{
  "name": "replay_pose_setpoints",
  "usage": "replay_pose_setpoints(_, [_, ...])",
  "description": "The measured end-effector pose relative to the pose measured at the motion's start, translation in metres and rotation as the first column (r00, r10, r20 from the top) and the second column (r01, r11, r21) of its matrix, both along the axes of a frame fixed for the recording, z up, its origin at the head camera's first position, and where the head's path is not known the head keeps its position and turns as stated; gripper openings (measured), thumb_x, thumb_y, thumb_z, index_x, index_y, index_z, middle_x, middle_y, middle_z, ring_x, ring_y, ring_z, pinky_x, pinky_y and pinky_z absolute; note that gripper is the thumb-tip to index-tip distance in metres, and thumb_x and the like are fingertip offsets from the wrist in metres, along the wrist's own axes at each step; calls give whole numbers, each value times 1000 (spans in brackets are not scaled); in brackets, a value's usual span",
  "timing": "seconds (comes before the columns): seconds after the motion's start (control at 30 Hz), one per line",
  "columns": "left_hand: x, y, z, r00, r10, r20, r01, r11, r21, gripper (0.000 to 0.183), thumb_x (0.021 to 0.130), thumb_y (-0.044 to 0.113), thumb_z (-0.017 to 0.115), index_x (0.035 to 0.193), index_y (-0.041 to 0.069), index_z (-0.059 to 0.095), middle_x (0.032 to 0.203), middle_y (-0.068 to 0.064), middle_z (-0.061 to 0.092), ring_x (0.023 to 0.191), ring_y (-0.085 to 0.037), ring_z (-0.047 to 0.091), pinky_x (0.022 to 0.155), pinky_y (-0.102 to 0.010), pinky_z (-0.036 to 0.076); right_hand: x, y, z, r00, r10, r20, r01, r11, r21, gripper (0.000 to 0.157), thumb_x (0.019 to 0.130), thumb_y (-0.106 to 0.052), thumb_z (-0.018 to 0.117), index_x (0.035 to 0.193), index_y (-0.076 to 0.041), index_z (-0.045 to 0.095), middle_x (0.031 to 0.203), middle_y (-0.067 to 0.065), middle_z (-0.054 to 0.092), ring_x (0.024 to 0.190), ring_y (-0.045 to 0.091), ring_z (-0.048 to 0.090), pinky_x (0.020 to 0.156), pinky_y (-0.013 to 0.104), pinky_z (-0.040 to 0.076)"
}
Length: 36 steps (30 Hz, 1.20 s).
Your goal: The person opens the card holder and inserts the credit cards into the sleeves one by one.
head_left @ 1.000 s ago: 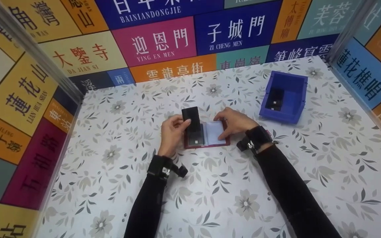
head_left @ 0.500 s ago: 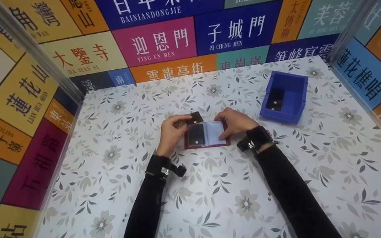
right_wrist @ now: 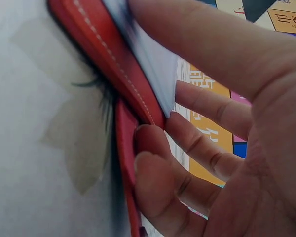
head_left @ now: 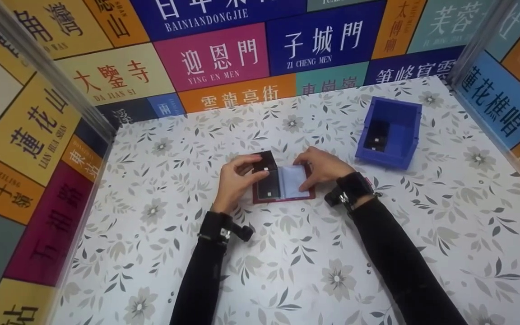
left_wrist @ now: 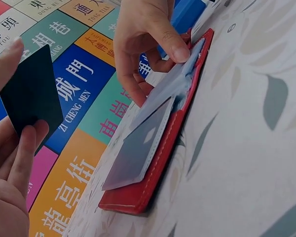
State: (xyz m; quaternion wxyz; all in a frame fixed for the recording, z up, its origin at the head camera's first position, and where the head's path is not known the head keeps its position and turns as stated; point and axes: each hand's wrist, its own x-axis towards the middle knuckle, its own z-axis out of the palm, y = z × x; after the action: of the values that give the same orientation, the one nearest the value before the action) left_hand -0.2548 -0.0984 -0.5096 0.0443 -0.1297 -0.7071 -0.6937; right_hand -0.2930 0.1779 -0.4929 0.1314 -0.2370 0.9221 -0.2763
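A red card holder (left_wrist: 121,200) with pale stitching lies spread on the table, clear plastic sleeves (head_left: 293,180) inside. A black card (head_left: 267,186) with a small light square sits in its left sleeve. Just above the far edge of that side, my left hand (head_left: 236,178) pinches another black card (left_wrist: 34,94) between thumb and fingers. In the head view this card overlaps the top of the sleeved one. My right hand (head_left: 325,166) grips the holder's right side, thumb on the sleeves and fingers at the outer red edge (right_wrist: 126,74).
A blue plastic bin (head_left: 379,159) stands at the back right with black cards (head_left: 378,131) inside. Printed panels (head_left: 210,56) with large characters wall off the back and sides of the flower-patterned table (head_left: 287,271).
My left hand first held the card upright over the left sleeve, then tipped it back past the far edge. Now the card is nearer the sleeve, thumb at its lower edge. My right hand stays put.
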Motion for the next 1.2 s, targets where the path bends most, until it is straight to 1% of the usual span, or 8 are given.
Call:
replay_pose_setpoints(0.43, [-1, 2, 0, 1000, -16, 6, 16, 999, -47, 49, 76, -3, 89, 121, -7, 72, 128, -21, 67, 122, -31, 65, 108, -32, 51, -2, 1, -2, 1000, 7, -21, -7, 1000, 24, 69, 64, -29, 99, 124, -9, 72, 114, 14, 62, 99, 29, 58, 91, 46, 50])
replay_pose_setpoints(0.6, [8, 5, 15, 999, -15, -30, 15, 1000, -24, 33, 87, -4, 78, 118, -14, 70, 127, -27, 65, 123, -35, 64, 109, -33, 51, -2, 0, -1, 1000, 6, -4, -5, 1000, 24, 70, 64, -29, 99, 126, -9, 72, 116, 14, 62, 101, 30, 58, 93, 46, 50])
replay_pose_setpoints(0.7, [13, 6, 23, 996, 7, -86, -9, 1000, -25, 24, 90, -7, 74, 111, -16, 71, 121, -27, 67, 117, -32, 67, 101, -33, 56, -2, 0, -1, 1000, 10, -2, -10, 1000, 21, 70, 65, -28, 99, 126, -8, 71, 116, 15, 61, 101, 30, 58, 93, 47, 50])
replay_pose_setpoints(0.83, [6, 4, 16, 987, 71, -143, -85, 992, -96, 24, 84, -12, 76, 107, -11, 74, 118, -26, 65, 104, -31, 67, 94, -33, 58, -2, 1, -1, 1000, 8, 5, -8, 1000, 24, 71, 65, -28, 98, 127, -8, 71, 116, 15, 61, 103, 30, 58, 95, 47, 50])
replay_pose_setpoints(0.93, [-1, 2, 7, 981, 93, -169, -117, 983, -143, 39, 83, -12, 77, 121, -8, 71, 137, -26, 55, 98, -37, 62, 94, -38, 54, -3, 2, 0, 1000, -2, 11, 1, 1000, 26, 71, 65, -28, 98, 128, -9, 71, 117, 14, 60, 103, 30, 58, 95, 47, 49])
replay_pose_setpoints(1.07, [-5, -2, 2, 980, 67, -186, -95, 985, -146, 57, 84, -10, 76, 139, -4, 62, 148, -24, 51, 112, -38, 60, 99, -41, 50, -2, 2, 0, 1000, -15, 14, 15, 1000, 24, 70, 65, -28, 99, 127, -9, 71, 116, 13, 61, 102, 30, 58, 94, 47, 50])
replay_pose_setpoints(1.17, [-5, -4, 0, 983, 49, -174, -76, 985, -152, 60, 84, -12, 74, 142, -1, 60, 136, -23, 59, 123, -34, 56, 109, -42, 46, -1, 1, -1, 1000, -12, 19, 12, 1000, 18, 71, 65, -28, 98, 127, -9, 71, 116, 13, 60, 101, 29, 58, 93, 46, 50])
replay_pose_setpoints(1.2, [-5, -5, 0, 986, 48, -161, -73, 985, -154, 62, 83, -13, 73, 143, 0, 60, 133, -22, 58, 122, -33, 55, 112, -43, 45, -1, 0, -2, 1000, -5, 17, 5, 1000, 12, 71, 65, -28, 98, 127, -8, 71, 116, 13, 60, 101, 29, 58, 93, 46, 50])
